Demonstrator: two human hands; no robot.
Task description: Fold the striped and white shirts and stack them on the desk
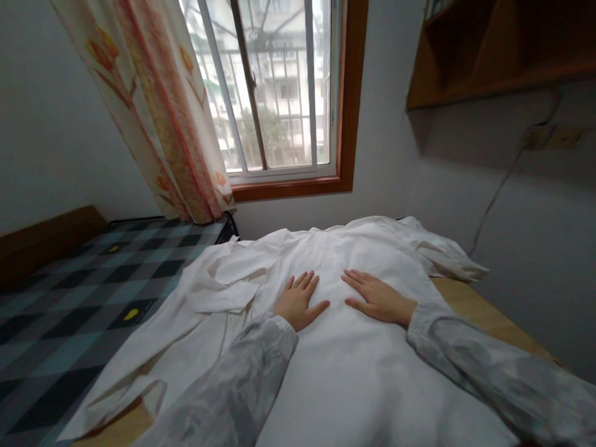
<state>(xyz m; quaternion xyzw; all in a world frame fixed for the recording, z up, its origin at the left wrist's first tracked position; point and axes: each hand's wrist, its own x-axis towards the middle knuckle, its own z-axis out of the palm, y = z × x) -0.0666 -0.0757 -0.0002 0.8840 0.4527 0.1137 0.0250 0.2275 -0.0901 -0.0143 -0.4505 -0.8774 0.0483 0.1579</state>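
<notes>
A large white garment point(351, 352) with sleeves lies spread over a wooden table point(487, 308). Its left sleeve is loosely folded and creased, and the right sleeve reaches to the table's far right edge. My left hand point(301, 301) rests palm down on the middle of the cloth, fingers spread and pointing away from me. Just to its right, my right hand point(379, 299) also lies flat on the fabric, its fingers pointing up and left. A small gap separates the two hands. Neither one holds anything.
A bed or mattress with a dark checked cover point(134, 281) adjoins the table on the left. Behind are a floral curtain point(162, 111) and a window with a wooden frame point(350, 117). A wooden shelf point(492, 47) and a cable point(495, 200) are on the right wall.
</notes>
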